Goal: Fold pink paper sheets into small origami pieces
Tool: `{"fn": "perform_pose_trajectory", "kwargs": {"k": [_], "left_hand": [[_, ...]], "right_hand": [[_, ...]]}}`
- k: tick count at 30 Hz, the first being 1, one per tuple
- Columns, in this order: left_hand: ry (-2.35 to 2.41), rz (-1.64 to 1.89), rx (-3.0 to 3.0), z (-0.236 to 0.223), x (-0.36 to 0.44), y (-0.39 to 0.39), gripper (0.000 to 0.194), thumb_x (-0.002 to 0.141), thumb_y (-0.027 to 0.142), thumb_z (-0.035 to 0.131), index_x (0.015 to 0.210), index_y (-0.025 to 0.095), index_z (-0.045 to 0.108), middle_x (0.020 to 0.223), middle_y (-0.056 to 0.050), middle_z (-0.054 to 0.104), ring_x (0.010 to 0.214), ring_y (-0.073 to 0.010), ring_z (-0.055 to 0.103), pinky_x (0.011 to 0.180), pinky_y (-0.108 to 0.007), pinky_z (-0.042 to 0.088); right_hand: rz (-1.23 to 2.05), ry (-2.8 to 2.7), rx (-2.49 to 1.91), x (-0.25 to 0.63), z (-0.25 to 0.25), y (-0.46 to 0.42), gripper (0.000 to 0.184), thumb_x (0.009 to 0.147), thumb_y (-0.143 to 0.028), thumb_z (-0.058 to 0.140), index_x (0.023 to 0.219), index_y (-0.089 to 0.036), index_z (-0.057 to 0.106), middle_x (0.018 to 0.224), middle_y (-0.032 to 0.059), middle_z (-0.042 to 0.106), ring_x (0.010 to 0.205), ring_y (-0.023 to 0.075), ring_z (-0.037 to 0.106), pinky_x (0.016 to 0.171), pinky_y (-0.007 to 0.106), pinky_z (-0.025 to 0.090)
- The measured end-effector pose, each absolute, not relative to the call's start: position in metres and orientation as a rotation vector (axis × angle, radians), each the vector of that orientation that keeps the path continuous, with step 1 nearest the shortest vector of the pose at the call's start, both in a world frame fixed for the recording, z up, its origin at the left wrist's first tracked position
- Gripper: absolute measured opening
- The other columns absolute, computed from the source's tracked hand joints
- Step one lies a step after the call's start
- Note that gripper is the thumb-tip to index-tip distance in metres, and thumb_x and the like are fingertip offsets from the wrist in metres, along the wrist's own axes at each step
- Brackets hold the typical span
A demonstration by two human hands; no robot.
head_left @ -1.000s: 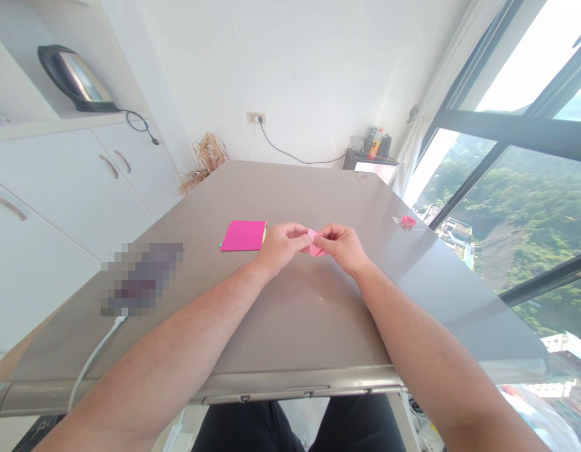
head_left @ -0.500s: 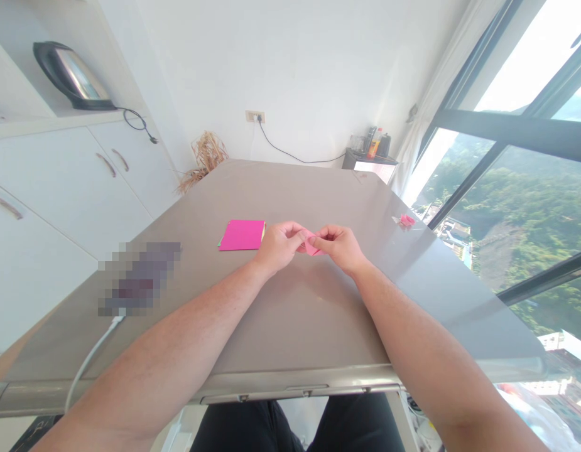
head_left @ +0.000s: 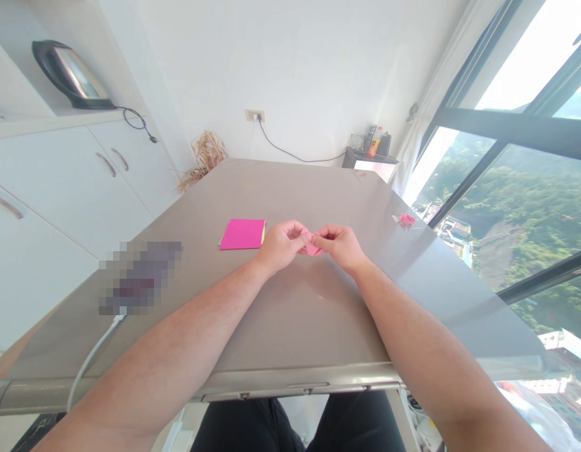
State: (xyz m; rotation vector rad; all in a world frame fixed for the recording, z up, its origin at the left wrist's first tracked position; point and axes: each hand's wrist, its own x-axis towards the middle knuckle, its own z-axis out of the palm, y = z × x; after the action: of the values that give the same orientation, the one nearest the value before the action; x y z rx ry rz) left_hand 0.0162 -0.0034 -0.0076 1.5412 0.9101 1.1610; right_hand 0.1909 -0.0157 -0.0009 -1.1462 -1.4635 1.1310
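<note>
Between my two hands is a small piece of folded pink paper (head_left: 313,248), held just above the middle of the table. My left hand (head_left: 281,246) pinches its left side between thumb and fingers. On the opposite side my right hand (head_left: 338,245) pinches it too, the two thumbs almost meeting. Much of the paper is covered by my fingers, so its full shape is hidden. Just left of my left hand lies a stack of square coloured paper (head_left: 243,234), magenta on top.
A crumpled pink paper piece (head_left: 407,219) rests near the table's right edge by the window. At the left lies a blurred-out object (head_left: 146,276) with a white cable (head_left: 95,351). A kettle (head_left: 76,75) stands on the left shelf; bottles (head_left: 375,141) stand beyond the table (head_left: 290,188).
My thumbs have come slightly closer together on the pink paper, and less of it shows between them. Otherwise the scene is the same.
</note>
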Motion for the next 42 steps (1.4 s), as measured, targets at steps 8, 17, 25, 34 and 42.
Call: {"fn": "perform_pose_trajectory", "kwargs": {"k": [8,17,25,34,42], "left_hand": [[0.946,1.304,1.189,-0.004,0.013,0.004,0.015,0.077,0.026,0.067,0.082,0.017,0.055,0.081,-0.004,0.071,0.075,-0.0206,0.072,0.068,-0.035,0.059],[0.863,1.184,1.393,-0.004,0.015,-0.003,0.025,0.073,0.027,0.076,0.092,0.017,0.064,0.087,-0.006,0.073,0.082,-0.0218,0.072,0.072,-0.037,0.060],[0.855,1.150,1.398,-0.004,0.016,-0.006,0.025,0.080,0.040,0.072,0.082,0.016,0.067,0.082,-0.006,0.073,0.081,-0.0204,0.072,0.071,-0.035,0.061],[0.902,1.022,1.297,-0.001,0.014,-0.005,0.022,0.073,0.034,0.078,0.081,0.016,0.069,0.085,-0.008,0.075,0.085,-0.0236,0.073,0.076,-0.038,0.060],[0.855,1.010,1.282,-0.002,0.013,-0.004,0.027,0.075,0.039,0.076,0.087,0.015,0.072,0.088,-0.010,0.075,0.088,-0.0235,0.072,0.079,-0.039,0.059]], "right_hand": [[1.051,-1.447,-1.123,0.196,-0.001,-0.014,0.013,0.071,-0.028,0.072,0.081,-0.020,0.075,0.072,0.0000,0.065,0.068,0.0145,0.057,0.069,0.030,0.049],[1.002,-1.496,-1.152,0.195,0.000,-0.016,0.020,0.075,-0.038,0.073,0.079,-0.018,0.074,0.069,0.0010,0.064,0.062,0.0139,0.055,0.062,0.030,0.044],[0.970,-1.537,-1.137,0.194,-0.003,-0.015,0.014,0.074,-0.033,0.069,0.074,-0.019,0.072,0.065,-0.0006,0.063,0.059,0.0126,0.053,0.059,0.028,0.043],[0.996,-1.545,-1.194,0.192,0.002,-0.018,0.015,0.074,-0.034,0.069,0.072,-0.020,0.068,0.054,-0.0028,0.059,0.053,0.0130,0.054,0.055,0.028,0.042],[0.936,-1.507,-1.197,0.190,0.002,-0.018,0.015,0.074,-0.032,0.068,0.068,-0.020,0.061,0.052,-0.0032,0.059,0.049,0.0124,0.053,0.050,0.027,0.042]]}}
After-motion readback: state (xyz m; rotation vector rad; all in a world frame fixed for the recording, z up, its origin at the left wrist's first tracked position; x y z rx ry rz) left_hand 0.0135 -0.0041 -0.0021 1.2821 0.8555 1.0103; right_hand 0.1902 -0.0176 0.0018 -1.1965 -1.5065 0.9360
